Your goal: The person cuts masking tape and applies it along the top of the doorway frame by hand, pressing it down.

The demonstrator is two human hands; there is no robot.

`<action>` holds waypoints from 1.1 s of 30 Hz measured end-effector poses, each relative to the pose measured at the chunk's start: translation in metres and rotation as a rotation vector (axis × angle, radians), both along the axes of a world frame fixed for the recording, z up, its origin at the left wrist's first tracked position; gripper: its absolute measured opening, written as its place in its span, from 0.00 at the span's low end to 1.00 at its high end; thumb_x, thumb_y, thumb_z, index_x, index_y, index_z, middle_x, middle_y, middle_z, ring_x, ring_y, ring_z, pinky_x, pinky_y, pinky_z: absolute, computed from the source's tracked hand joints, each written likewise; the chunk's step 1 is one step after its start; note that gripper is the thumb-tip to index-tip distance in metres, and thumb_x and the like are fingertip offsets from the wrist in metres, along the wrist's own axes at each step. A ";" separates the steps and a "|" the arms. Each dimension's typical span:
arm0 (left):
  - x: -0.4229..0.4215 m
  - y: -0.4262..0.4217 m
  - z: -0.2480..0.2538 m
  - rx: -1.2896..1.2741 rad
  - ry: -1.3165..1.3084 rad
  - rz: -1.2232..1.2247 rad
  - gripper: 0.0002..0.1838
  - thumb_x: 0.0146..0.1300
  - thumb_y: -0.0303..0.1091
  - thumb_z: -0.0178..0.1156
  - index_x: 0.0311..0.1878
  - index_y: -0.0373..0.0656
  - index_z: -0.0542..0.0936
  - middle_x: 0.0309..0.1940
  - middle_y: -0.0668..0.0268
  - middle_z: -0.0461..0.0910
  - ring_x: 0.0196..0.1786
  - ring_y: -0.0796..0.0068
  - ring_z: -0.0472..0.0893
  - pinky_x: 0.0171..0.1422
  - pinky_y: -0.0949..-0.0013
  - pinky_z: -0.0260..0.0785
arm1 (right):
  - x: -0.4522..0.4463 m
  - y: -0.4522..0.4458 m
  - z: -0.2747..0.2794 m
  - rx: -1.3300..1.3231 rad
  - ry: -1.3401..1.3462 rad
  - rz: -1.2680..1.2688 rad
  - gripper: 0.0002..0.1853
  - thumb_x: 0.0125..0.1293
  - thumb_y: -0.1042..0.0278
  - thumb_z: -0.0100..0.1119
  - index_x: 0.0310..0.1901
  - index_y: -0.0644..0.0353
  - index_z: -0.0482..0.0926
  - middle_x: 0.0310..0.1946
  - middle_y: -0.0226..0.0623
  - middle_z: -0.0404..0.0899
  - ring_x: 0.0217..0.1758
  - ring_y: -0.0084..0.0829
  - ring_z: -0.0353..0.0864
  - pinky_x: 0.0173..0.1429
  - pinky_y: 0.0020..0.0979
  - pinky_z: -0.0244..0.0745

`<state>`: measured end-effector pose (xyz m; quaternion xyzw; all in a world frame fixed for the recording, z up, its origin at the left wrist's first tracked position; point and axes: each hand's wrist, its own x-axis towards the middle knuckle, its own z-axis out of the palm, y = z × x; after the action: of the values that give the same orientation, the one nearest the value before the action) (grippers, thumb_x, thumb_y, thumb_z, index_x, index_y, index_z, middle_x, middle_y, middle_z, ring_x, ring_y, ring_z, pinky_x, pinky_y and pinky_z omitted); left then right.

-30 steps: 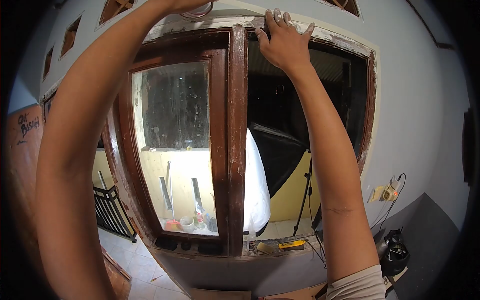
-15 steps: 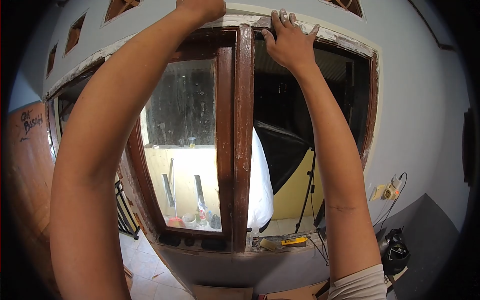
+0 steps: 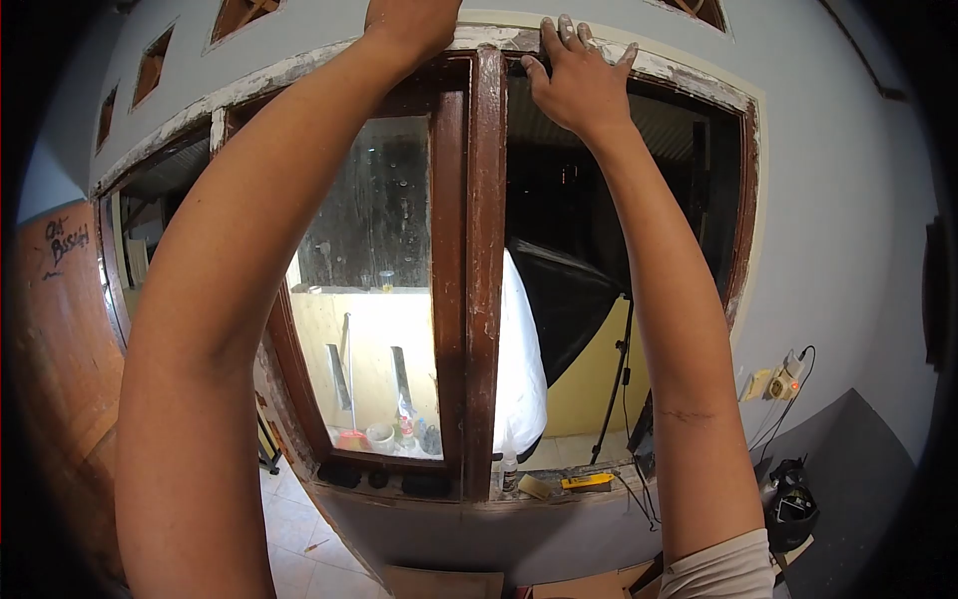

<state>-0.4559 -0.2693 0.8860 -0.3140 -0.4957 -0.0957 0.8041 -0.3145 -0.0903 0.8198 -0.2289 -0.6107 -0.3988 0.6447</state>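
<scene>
My right hand (image 3: 582,80) lies spread against the top beam of the window frame (image 3: 689,82), with pale dust on its fingertips. My left hand (image 3: 414,25) is raised to the same beam, left of the brown centre post (image 3: 485,250). Its fingers are cut off by the upper edge of the view, so what it holds is hidden. The beam's paint is patchy white and worn. Below, a glass pane (image 3: 374,220) sits left of the post, and the opening on the right shows a dark space.
On the sill are a yellow-handled tool (image 3: 587,481), a sponge-like block (image 3: 534,486) and a small bottle (image 3: 509,471). A plugged-in socket (image 3: 781,383) is on the right wall, above a black bag (image 3: 793,504). Behind the window stands a white-and-black softbox-like light (image 3: 521,369).
My left hand and forearm have moved right along the beam, and a round object glimpsed by that hand is out of sight. My right hand stays against the beam. The view has shifted slightly.
</scene>
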 end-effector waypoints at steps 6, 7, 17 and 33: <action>-0.003 0.008 -0.001 0.047 0.100 0.034 0.12 0.67 0.37 0.57 0.43 0.46 0.88 0.41 0.55 0.88 0.64 0.50 0.81 0.74 0.45 0.58 | 0.002 -0.004 -0.002 -0.045 -0.028 0.054 0.35 0.77 0.43 0.46 0.80 0.51 0.61 0.81 0.40 0.62 0.85 0.43 0.58 0.81 0.78 0.30; -0.003 0.009 -0.001 0.065 0.116 0.039 0.12 0.67 0.37 0.57 0.43 0.46 0.88 0.42 0.55 0.88 0.65 0.50 0.80 0.74 0.45 0.58 | 0.002 -0.004 -0.002 -0.042 -0.030 0.057 0.35 0.77 0.44 0.46 0.80 0.51 0.61 0.81 0.41 0.62 0.85 0.43 0.58 0.81 0.78 0.30; -0.005 0.004 -0.002 0.008 0.110 0.033 0.11 0.66 0.37 0.58 0.42 0.46 0.87 0.39 0.56 0.88 0.62 0.51 0.81 0.74 0.46 0.60 | -0.002 -0.002 -0.007 0.011 -0.003 0.026 0.34 0.76 0.45 0.47 0.80 0.45 0.62 0.81 0.42 0.62 0.85 0.45 0.58 0.80 0.79 0.33; -0.004 0.007 -0.010 0.034 0.099 0.028 0.11 0.66 0.36 0.57 0.45 0.44 0.85 0.39 0.56 0.86 0.52 0.53 0.83 0.72 0.47 0.61 | -0.002 -0.003 -0.006 -0.010 -0.003 0.036 0.34 0.76 0.43 0.46 0.80 0.45 0.62 0.81 0.43 0.61 0.85 0.45 0.58 0.80 0.78 0.33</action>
<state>-0.4601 -0.2624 0.8758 -0.2975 -0.4581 -0.0772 0.8341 -0.3162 -0.0936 0.8135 -0.2204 -0.6178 -0.3842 0.6497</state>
